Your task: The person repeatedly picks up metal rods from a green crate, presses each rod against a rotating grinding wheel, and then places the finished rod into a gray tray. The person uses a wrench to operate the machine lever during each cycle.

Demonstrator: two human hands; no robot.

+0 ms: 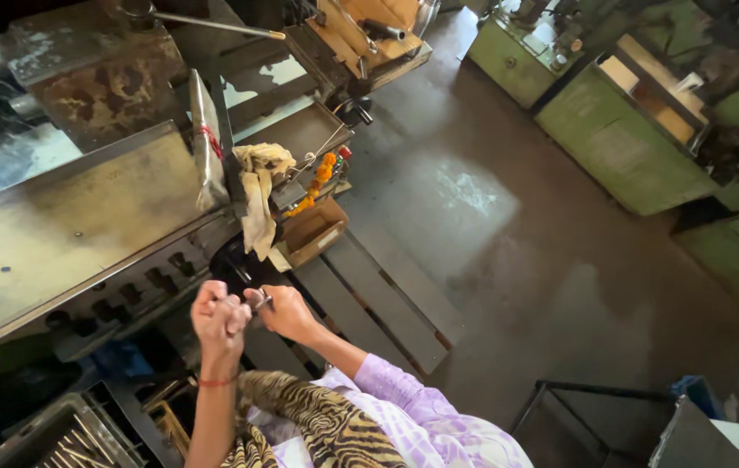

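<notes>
My left hand (219,318) and my right hand (283,312) are raised close together in front of a big metal machine (66,217). A small shiny metal piece (262,302) sits between them, pinched by my right hand's fingers; my left hand's fingers are curled and meet it at the same spot. A red thread band circles my left wrist. My right arm wears a lilac checked sleeve, and a striped brown cloth hangs below both arms.
A dirty rag (258,186), an orange flower string (317,182) and a small cardboard box (311,230) sit at the machine's end. A tray of metal rods (66,438) is bottom left. Wooden planks (378,303) lie on the concrete floor; green cabinets (621,147) stand right.
</notes>
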